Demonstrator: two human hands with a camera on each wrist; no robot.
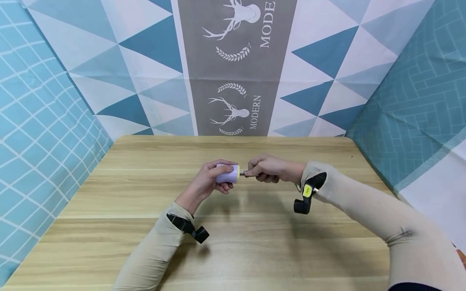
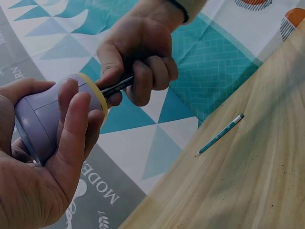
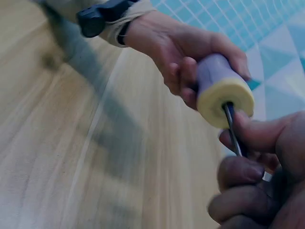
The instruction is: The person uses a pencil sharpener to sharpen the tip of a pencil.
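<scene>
My left hand point(image 1: 205, 182) grips a lavender cylindrical pencil sharpener point(image 1: 226, 174), fingers and thumb wrapped round its body. Its yellow end point(image 3: 226, 98) faces right and has a hole in the middle. A dark pencil point(image 2: 119, 86) is stuck into that hole, its tip hidden inside. My right hand point(image 1: 271, 167) pinches the pencil close to the sharpener, thumb against curled fingers. Both hands are raised over the wooden table point(image 1: 233, 242), in line with each other.
Another pencil point(image 2: 220, 135), teal, lies on the table in the left wrist view. Patterned cloths hang behind and at both sides, including a blue grid cloth point(image 1: 32, 121). Black wrist cameras are strapped to both sleeves.
</scene>
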